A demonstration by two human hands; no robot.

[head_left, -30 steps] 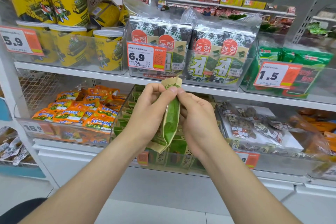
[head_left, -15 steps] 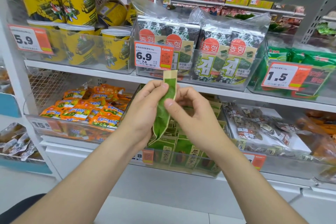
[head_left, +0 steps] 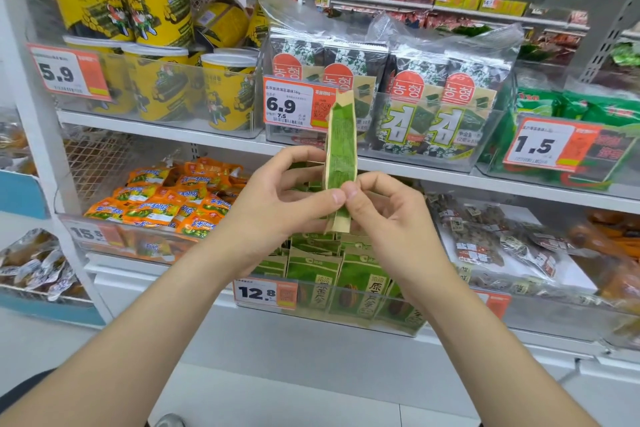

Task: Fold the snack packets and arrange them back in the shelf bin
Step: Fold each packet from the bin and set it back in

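Observation:
I hold one green and tan snack packet (head_left: 341, 146) upright in front of the shelves, folded lengthwise into a narrow strip. My left hand (head_left: 280, 198) pinches its lower part from the left with thumb and fingers. My right hand (head_left: 388, 215) pinches the same spot from the right, thumb tip against the left thumb. Below my hands stands the clear shelf bin (head_left: 391, 324) with several matching green packets (head_left: 356, 281) upright in it, behind a 12.8 price tag (head_left: 265, 293).
Orange snack packs (head_left: 162, 204) fill the bin to the left, dark bagged snacks (head_left: 491, 243) lie to the right. The upper shelf carries yellow tubs (head_left: 152, 45) and seaweed packs (head_left: 429, 107) in clear bins. White floor lies below.
The packet has been folded tighter and raised upright. My fingers slid down to its lower part, and the view shifted slightly left and down the shelf.

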